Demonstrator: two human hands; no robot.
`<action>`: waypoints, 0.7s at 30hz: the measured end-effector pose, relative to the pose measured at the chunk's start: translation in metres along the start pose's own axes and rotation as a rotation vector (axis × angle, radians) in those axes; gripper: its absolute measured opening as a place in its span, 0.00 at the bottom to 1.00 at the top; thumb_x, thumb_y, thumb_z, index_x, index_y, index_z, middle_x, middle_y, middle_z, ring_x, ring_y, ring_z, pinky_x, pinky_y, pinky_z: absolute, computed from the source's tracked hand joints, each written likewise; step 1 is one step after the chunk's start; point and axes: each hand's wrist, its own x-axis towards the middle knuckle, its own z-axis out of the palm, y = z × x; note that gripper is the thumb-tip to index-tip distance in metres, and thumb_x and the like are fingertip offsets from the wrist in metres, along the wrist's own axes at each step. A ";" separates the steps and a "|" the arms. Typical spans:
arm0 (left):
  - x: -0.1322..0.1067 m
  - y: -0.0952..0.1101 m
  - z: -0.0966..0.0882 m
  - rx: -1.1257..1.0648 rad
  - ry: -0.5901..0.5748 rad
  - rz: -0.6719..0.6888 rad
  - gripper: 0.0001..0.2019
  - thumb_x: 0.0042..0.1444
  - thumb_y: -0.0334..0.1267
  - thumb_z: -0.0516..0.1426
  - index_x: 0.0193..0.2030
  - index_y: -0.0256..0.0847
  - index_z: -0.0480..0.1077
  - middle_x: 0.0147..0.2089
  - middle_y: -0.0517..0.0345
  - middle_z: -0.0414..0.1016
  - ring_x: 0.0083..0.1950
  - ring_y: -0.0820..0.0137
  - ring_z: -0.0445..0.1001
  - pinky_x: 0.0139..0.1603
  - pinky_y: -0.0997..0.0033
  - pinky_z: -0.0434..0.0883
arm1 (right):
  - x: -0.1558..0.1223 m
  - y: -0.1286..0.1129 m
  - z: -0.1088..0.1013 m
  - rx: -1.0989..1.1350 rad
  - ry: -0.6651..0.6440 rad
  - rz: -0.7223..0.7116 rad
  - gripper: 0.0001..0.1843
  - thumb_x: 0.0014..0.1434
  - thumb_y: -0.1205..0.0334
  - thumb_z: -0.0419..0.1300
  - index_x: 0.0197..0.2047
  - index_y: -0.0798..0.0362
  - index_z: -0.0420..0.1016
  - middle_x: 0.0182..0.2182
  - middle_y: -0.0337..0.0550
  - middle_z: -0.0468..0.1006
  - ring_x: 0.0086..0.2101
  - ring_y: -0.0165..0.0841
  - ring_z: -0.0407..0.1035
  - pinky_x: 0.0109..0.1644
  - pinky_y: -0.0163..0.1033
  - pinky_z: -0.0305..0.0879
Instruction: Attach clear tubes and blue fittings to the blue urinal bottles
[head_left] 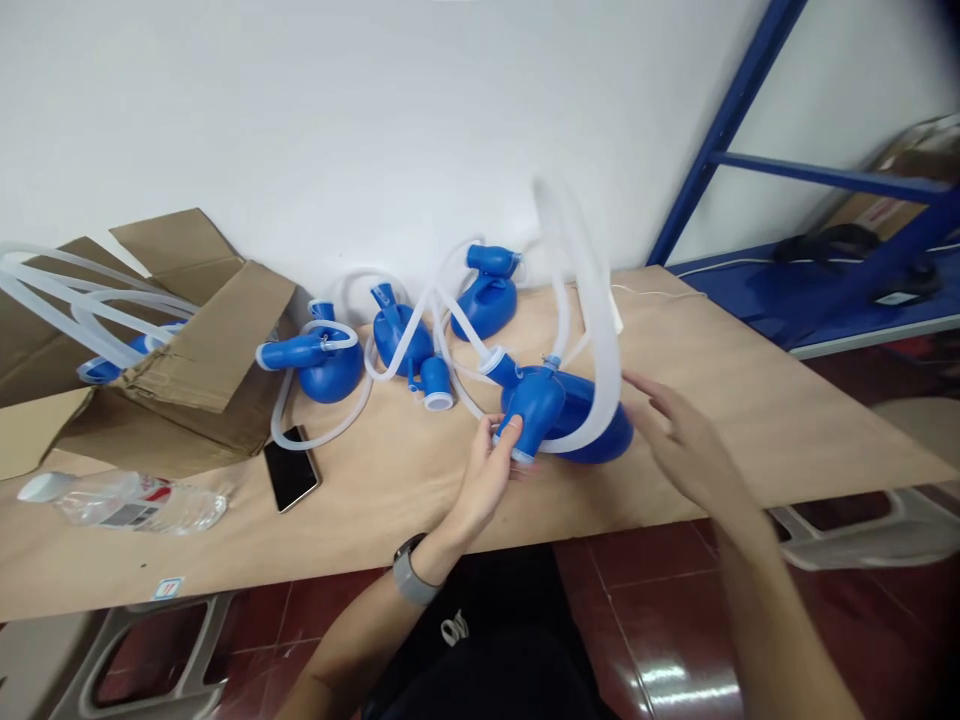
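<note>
- On the tan tabletop (757, 400), right of its middle, sat a blue urinal bottle (609, 445), its body partly hidden behind its own mouthpiece.
- The left hand (487, 465) was closed in a pinch, thumb on top, around the near end of that blue mouthpiece (544, 395), holding it in front of the bottle.
- The right hand (682, 445) was open and gripped nothing, its fingers stretched toward the bottle's right end; whether they touched it, I could not tell.
- A translucent hose (602, 330) looped high above the mouthpiece, blurred at the top.
- Toward the wall and to the left sat 3 more blue urinal bottles (330, 378), hoses curling among them.
- At the far left, 1 open cardboard box (195, 370) held more hoses and some blue plastic.
- In front of the box lay 1 smartphone (291, 478) and 1 clear water bottle (187, 508) on its side, white cap pointing left.
- The left wrist wore 1 watch (412, 578) with a grey strap.
</note>
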 end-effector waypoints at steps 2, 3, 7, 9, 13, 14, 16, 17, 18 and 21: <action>0.006 0.000 0.001 0.075 -0.004 0.043 0.25 0.61 0.62 0.59 0.50 0.42 0.64 0.39 0.59 0.78 0.27 0.71 0.80 0.26 0.77 0.72 | 0.008 0.012 0.013 0.043 -0.017 -0.037 0.28 0.66 0.39 0.60 0.63 0.45 0.74 0.62 0.50 0.76 0.62 0.51 0.68 0.69 0.60 0.63; 0.010 0.000 0.002 0.102 -0.004 0.064 0.25 0.62 0.62 0.58 0.51 0.42 0.64 0.37 0.60 0.77 0.26 0.71 0.80 0.25 0.77 0.71 | 0.010 0.018 0.021 0.078 -0.022 -0.047 0.28 0.65 0.39 0.61 0.61 0.46 0.75 0.60 0.51 0.77 0.61 0.52 0.70 0.68 0.62 0.63; 0.029 0.007 0.012 0.129 -0.017 0.165 0.25 0.64 0.59 0.58 0.57 0.43 0.63 0.30 0.64 0.74 0.23 0.72 0.76 0.25 0.75 0.73 | 0.012 0.031 0.044 0.206 -0.012 -0.026 0.24 0.63 0.45 0.64 0.58 0.47 0.76 0.58 0.50 0.79 0.57 0.50 0.73 0.66 0.61 0.66; 0.040 0.013 0.019 0.131 -0.015 0.175 0.25 0.64 0.59 0.58 0.56 0.42 0.63 0.27 0.66 0.72 0.21 0.71 0.75 0.24 0.75 0.73 | 0.010 0.032 0.048 0.260 -0.012 -0.016 0.23 0.62 0.47 0.65 0.57 0.47 0.77 0.58 0.50 0.80 0.57 0.49 0.73 0.65 0.60 0.66; 0.056 0.027 0.028 0.217 -0.044 0.136 0.26 0.64 0.60 0.57 0.56 0.42 0.63 0.24 0.67 0.70 0.19 0.71 0.74 0.21 0.76 0.70 | 0.008 0.034 0.050 0.285 0.054 0.012 0.20 0.60 0.50 0.66 0.53 0.48 0.79 0.56 0.51 0.80 0.56 0.50 0.73 0.64 0.61 0.67; 0.057 0.029 0.027 0.234 -0.054 0.130 0.26 0.64 0.61 0.57 0.57 0.42 0.63 0.25 0.66 0.71 0.20 0.71 0.74 0.20 0.77 0.69 | 0.008 0.034 0.051 0.276 0.069 0.014 0.20 0.60 0.50 0.65 0.53 0.47 0.79 0.55 0.51 0.80 0.56 0.50 0.72 0.64 0.61 0.67; 0.055 0.030 0.020 0.220 -0.044 0.138 0.28 0.63 0.63 0.56 0.58 0.43 0.64 0.31 0.62 0.74 0.22 0.72 0.76 0.22 0.76 0.71 | 0.007 0.033 0.052 0.266 0.078 0.013 0.20 0.61 0.50 0.64 0.54 0.47 0.78 0.55 0.51 0.80 0.57 0.50 0.72 0.64 0.62 0.66; 0.052 0.029 0.014 0.191 -0.018 0.161 0.29 0.63 0.64 0.55 0.59 0.43 0.64 0.37 0.58 0.76 0.24 0.72 0.77 0.23 0.75 0.72 | 0.006 0.032 0.053 0.266 0.071 0.009 0.20 0.61 0.49 0.64 0.55 0.46 0.77 0.56 0.50 0.79 0.57 0.50 0.71 0.65 0.62 0.66; 0.047 0.026 0.006 0.160 0.019 0.192 0.29 0.64 0.64 0.54 0.60 0.44 0.64 0.43 0.54 0.77 0.27 0.71 0.79 0.25 0.74 0.73 | 0.005 0.030 0.053 0.270 0.065 0.005 0.21 0.62 0.48 0.64 0.55 0.46 0.77 0.57 0.50 0.79 0.58 0.50 0.71 0.65 0.62 0.65; 0.020 0.007 -0.026 0.152 0.144 0.269 0.29 0.65 0.64 0.53 0.59 0.43 0.67 0.56 0.47 0.75 0.34 0.71 0.80 0.33 0.71 0.76 | 0.001 0.028 0.051 0.256 0.083 -0.015 0.20 0.63 0.47 0.64 0.55 0.46 0.76 0.57 0.50 0.78 0.58 0.49 0.70 0.66 0.62 0.64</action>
